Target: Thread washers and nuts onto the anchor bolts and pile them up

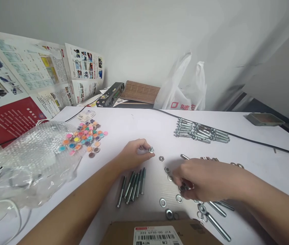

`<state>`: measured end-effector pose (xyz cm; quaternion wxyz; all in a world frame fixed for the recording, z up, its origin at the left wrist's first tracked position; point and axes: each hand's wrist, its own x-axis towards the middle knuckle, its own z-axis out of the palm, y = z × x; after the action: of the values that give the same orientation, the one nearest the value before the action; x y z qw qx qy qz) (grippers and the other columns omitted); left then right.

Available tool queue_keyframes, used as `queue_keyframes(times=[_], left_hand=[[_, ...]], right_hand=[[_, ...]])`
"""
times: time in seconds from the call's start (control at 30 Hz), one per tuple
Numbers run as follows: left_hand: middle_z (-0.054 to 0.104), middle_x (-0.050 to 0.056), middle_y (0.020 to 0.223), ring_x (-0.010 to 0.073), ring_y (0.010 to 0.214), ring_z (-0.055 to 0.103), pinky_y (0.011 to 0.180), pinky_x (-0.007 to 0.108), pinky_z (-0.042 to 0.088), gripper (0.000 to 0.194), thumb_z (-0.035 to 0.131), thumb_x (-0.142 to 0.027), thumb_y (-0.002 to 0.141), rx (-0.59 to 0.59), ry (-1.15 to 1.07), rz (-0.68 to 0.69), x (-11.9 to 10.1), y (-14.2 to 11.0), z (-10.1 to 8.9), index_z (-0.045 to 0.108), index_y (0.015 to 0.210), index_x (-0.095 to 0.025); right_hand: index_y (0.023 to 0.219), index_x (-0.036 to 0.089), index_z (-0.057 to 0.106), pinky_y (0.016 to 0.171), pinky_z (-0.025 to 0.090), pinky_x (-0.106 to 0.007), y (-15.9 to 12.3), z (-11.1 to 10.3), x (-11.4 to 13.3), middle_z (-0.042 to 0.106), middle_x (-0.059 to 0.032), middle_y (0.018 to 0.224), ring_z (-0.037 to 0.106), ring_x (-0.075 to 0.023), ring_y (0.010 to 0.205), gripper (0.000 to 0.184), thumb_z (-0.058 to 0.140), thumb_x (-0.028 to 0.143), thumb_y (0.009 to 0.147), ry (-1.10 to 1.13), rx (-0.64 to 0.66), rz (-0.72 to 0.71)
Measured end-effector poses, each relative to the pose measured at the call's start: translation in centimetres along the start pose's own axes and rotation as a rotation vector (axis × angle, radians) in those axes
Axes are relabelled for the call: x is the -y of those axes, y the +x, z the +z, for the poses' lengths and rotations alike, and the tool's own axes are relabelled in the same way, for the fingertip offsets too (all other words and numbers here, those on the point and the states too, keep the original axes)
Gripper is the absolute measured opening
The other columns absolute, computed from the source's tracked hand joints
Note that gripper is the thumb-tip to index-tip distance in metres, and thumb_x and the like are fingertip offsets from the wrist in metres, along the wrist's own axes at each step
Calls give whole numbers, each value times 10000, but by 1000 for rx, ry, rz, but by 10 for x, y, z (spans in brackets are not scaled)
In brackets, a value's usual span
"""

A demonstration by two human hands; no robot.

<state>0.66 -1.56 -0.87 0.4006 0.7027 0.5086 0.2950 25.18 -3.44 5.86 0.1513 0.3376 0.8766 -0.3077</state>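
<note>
My left hand is closed in a pinch on a small metal nut, held just above the white table. A loose nut lies to its right. My right hand reaches over the scattered hardware with its fingers curled together; small metal pieces show at the fingertips, too covered to name. Close to those fingers lie another nut and a flat washer. Several bolts stick out from under the right hand and forearm. A row of bare bolts lies below my left hand.
A cardboard box stands at the front edge. Assembled anchor bolts are piled at the back right beside a black cable. Coloured discs and bubble wrap lie left. A plastic bag stands behind.
</note>
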Motion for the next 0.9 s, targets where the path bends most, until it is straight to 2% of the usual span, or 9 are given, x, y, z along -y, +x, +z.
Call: queue_keyframes(times=[0.1, 0.17, 0.33, 0.43, 0.7, 0.8, 0.9], left_hand=[[678, 5, 879, 171, 856, 593, 807, 309, 432, 208, 669, -380, 773, 7, -3, -3, 0, -1, 0, 641, 838, -184], [681, 8, 883, 174, 860, 595, 811, 311, 433, 207, 668, -378, 773, 9, 0, -3, 0, -1, 0, 641, 838, -183], [681, 6, 879, 171, 854, 597, 803, 308, 433, 199, 668, -369, 773, 9, -2, 0, -1, 0, 0, 636, 829, -181], [679, 6, 871, 170, 847, 596, 802, 307, 434, 197, 666, -367, 774, 11, -6, -5, -2, 0, 0, 634, 826, -179], [682, 26, 896, 183, 885, 596, 837, 325, 444, 212, 647, -380, 796, 16, -1, 15, 0, -1, -1, 628, 843, -175], [682, 30, 899, 187, 892, 599, 846, 330, 448, 215, 646, -383, 797, 19, -3, 19, 0, -1, -1, 627, 846, -175], [683, 36, 901, 192, 892, 603, 845, 335, 454, 206, 648, -371, 793, 23, 5, 16, 0, -2, -1, 631, 849, -173]], right_hand=[[775, 220, 640, 465, 273, -232, 4, 2, -2, 612, 29, 699, 478, -97, 551, 170, 649, 102, 653, -13, -20, 13], [743, 214, 642, 457, 274, -237, 6, 0, -3, 610, 24, 695, 481, -99, 549, 142, 656, 103, 655, 1, -19, -4], [708, 208, 619, 481, 297, -245, 7, -5, -3, 600, 28, 641, 464, -99, 531, 56, 616, 162, 740, 43, -52, -54], [749, 209, 616, 487, 303, -243, 8, -5, -1, 619, 28, 663, 479, -102, 548, 26, 631, 188, 746, 46, -55, -31], [771, 212, 569, 457, 275, -256, 6, -2, -12, 619, 15, 694, 480, -120, 541, 159, 679, 222, 656, 53, 4, 115], [760, 217, 601, 449, 300, -248, 6, -1, -12, 635, 10, 725, 505, -127, 556, 128, 668, 227, 652, 67, 34, 144], [698, 206, 610, 444, 297, -246, 5, -1, -11, 628, 8, 677, 487, -122, 535, 47, 623, 179, 662, 41, 11, 103]])
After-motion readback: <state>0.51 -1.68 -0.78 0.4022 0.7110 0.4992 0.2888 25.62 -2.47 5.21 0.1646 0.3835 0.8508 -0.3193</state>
